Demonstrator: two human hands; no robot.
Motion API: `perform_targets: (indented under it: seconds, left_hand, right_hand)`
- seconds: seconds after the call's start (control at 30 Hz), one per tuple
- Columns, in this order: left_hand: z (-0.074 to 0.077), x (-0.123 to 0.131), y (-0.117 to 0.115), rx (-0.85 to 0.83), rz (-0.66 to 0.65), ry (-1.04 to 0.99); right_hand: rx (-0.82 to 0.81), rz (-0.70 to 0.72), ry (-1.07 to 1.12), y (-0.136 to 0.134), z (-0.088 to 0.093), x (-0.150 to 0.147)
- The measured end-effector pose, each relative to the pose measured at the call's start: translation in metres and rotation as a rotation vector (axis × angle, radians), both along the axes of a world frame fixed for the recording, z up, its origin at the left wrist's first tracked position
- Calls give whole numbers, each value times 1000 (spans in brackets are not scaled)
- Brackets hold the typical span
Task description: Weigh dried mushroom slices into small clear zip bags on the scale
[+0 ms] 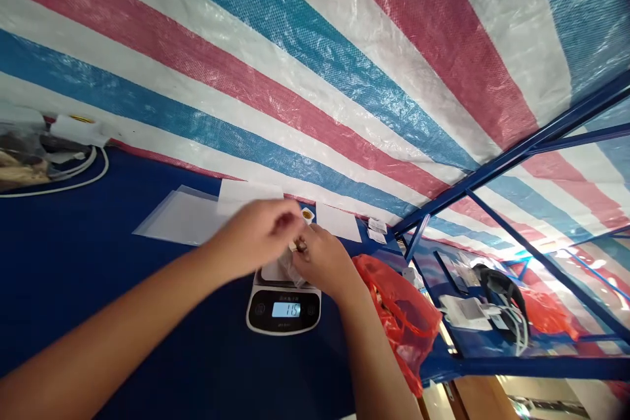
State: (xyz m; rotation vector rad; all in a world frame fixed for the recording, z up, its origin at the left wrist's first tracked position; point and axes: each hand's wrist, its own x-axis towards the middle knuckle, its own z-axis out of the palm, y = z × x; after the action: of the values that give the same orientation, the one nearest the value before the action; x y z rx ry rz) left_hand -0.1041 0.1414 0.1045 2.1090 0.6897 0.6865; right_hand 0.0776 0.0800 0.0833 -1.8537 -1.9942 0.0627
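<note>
The right hand's (327,262) fingers pinch one clear bag (292,271) over one digital scale (284,324), one red plastic bag (406,325) at its three o'clock; left hand (263,230) too blurred to tell.

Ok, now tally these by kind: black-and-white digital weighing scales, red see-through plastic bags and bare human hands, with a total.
Black-and-white digital weighing scale: 1
Red see-through plastic bags: 2
Bare human hands: 2
Total: 5

Shiny, woven plastic there in the red-white-blue striped sheeting (275,92); thin, glossy plastic in the crumpled red bag (406,312); smooth plastic here on the black-fronted rectangular scale (284,298).
</note>
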Motion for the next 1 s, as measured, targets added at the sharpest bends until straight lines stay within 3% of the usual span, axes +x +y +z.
perform_targets:
  seconds: [0.07,0.17,0.27,0.4,0.53,0.63,0.73,0.87,1.0]
  left_hand:
    - [-18,-10,29,89,319,27]
    - [-44,-6,42,122,328,69]
    - [-46,14,38,164,210,201]
    - [-29,35,47,101,76,381]
    - [-13,32,61,-38,4,366]
    - [3,12,65,-58,19,319]
    - [26,-18,69,101,122,349]
    - [62,-62,78,298,256,557]
    - [93,-91,77,188,308,830]
  right_hand:
    - [-28,84,53,5,-2,4]
    - [29,67,292,7,-6,18]
    - [140,-100,615,11,-18,38]
    - [330,-291,747,18,-34,57]
    - [354,-265,869,22,-36,56]
    - [358,-195,942,19,-32,45]
    - [348,-154,964,11,-28,29]
    - [257,-82,856,-1,-24,3]
    - [218,41,716,-8,-22,-17]
